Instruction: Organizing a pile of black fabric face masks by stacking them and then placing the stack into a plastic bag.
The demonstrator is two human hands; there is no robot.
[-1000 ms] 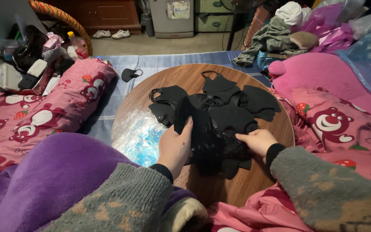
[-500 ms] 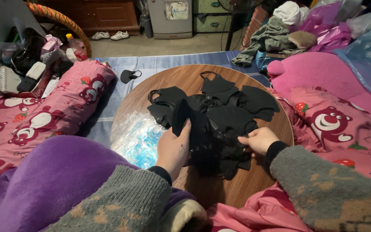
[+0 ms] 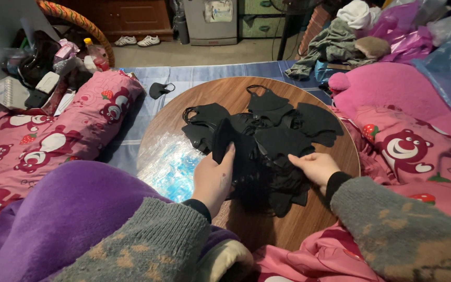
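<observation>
Black face masks (image 3: 267, 151) lay heaped on round wooden table (image 3: 236, 94), both hands at the pile.
Left hand (image 3: 214, 177) held 1 mask upright, fingers closed on it; right hand (image 3: 317, 168) pressed flat on the heap, fingers loosely spread. Risk judged: tangled ear loops could drag neighbouring masks off the edge.

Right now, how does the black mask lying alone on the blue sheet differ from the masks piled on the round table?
The lone mask lies by itself on the blue sheet, off the table; the pile sits on the table, its masks overlapping. No hand touches the lone mask, while the left hand and right hand are both on the pile. The lone mask looks smaller, being farther away. All are black, with ear loops.
</observation>
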